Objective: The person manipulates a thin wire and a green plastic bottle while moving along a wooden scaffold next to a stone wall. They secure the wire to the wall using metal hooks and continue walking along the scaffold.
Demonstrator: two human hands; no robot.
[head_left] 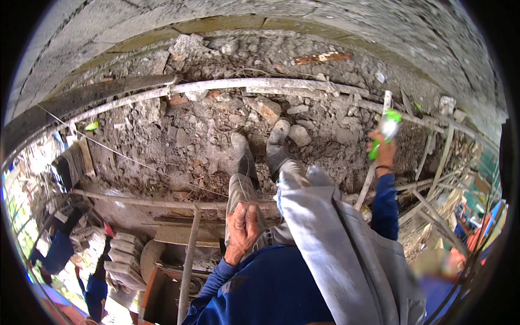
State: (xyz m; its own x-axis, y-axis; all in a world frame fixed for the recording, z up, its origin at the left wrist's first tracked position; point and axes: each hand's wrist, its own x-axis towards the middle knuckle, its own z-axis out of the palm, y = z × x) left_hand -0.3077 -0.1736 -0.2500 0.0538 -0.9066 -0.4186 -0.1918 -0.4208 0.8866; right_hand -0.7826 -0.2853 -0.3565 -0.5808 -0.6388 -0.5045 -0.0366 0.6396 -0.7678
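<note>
My left hand (242, 225) is closed in front of my waist, fingers pinched together. A thin pale string (135, 150) slants in from the far left toward my legs, and fine strands of it run down to these fingers. Out to the right, my right hand (383, 149) grips a spool-like thing (389, 128) with bright green ends and a pale middle, blurred by motion. It is beside an upright wooden pole (368, 184). A light grey cloth (325, 227) hangs from my right shoulder across my front.
My boots (277, 132) stand on rough soil and rubble. A long pale pole (216, 85) crosses ahead, below a grey block wall (162, 13); another pole (141, 202) crosses nearer. Stacked blocks (125, 257) and a wheelbarrow-like tray (157, 292) are lower left. Another person's blue sleeve (57, 252) shows far left.
</note>
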